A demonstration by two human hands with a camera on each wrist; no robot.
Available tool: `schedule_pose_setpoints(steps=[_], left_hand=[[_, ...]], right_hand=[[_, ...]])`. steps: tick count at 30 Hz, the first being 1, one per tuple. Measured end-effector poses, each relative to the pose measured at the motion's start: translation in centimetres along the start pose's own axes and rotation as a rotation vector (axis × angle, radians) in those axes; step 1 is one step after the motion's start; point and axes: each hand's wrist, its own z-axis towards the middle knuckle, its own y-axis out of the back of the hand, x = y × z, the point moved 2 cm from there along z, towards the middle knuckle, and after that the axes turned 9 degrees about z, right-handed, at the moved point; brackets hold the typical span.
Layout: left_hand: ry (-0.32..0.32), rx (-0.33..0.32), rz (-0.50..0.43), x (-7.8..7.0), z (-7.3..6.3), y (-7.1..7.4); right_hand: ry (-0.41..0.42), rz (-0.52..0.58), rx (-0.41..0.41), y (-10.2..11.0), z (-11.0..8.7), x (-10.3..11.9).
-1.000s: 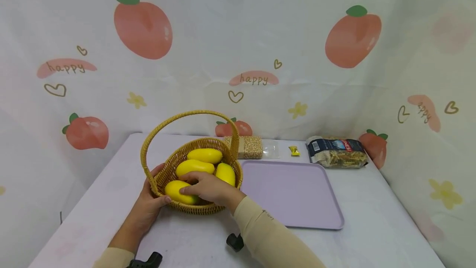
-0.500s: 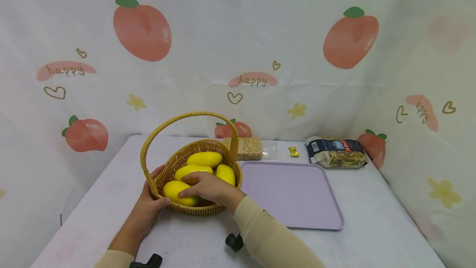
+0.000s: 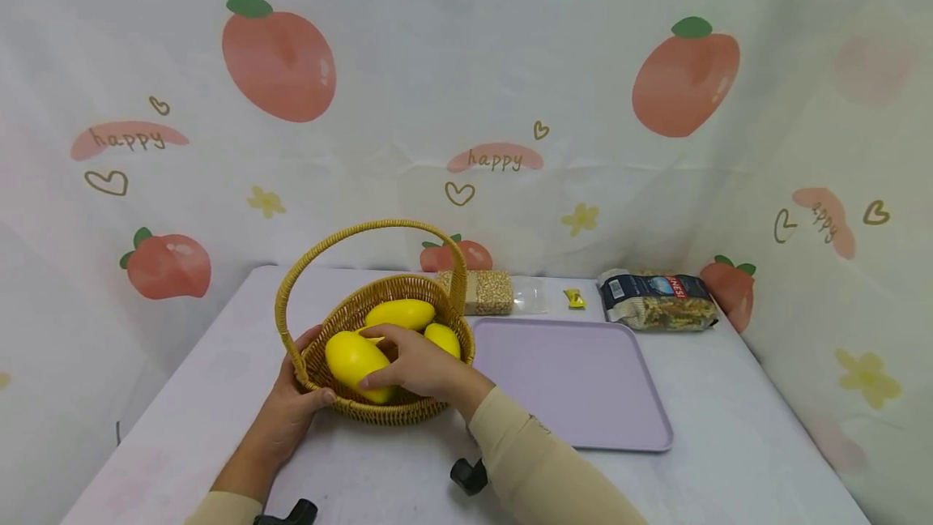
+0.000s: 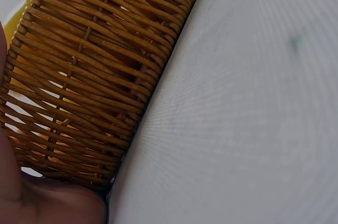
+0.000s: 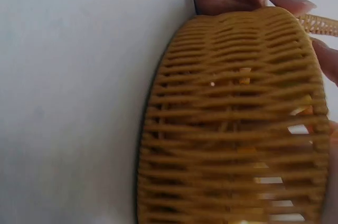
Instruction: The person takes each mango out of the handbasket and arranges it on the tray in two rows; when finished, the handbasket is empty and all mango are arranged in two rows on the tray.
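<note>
A wicker basket [image 3: 386, 411] with a tall arched handle stands on the table and holds several yellow mangoes. My left hand [image 3: 291, 399] grips its left side, thumb over the rim near the handle's foot. In the left wrist view the woven wall [image 4: 95, 60] fills the left half. My right hand [image 3: 419, 367] reaches inside and grips the front mango [image 3: 355, 359], which is tilted with its left end raised. Behind it lie another mango [image 3: 401, 313] and, at the right, a third [image 3: 443, 339]. The right wrist view shows mostly the basket's outer weave [image 5: 232, 118].
A lilac tray [image 3: 568, 379] lies right of the basket. Along the back are a bag of grain kernels [image 3: 490, 292], a small yellow wrapped candy [image 3: 575, 298] and a bag of spiral pasta [image 3: 659, 300]. A printed cloth [image 3: 394, 87] hangs behind the table.
The front mango has been tilted and raised a little by my right hand, now covering more of the mango behind it. My left hand and the basket stay nearly the same.
</note>
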Motion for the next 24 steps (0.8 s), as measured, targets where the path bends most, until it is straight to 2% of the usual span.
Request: schedule_pose_setpoints(steps=[5, 14, 24], left_hand=[[0.008, -0.008, 0.003, 0.2, 0.1, 0.0], [0.002, -0.006, -0.008, 0.3, 0.2, 0.2], [-0.010, 0.006, -0.011, 0.4, 0.2, 0.3]], right_hand=[[0.015, 0.021, -0.032, 1.2, -1.2, 0.2], [0.134, 0.064, -0.051, 2.5, -3.6, 0.9], [0.217, 0.123, -0.095, 4.6, -6.7, 0.9]])
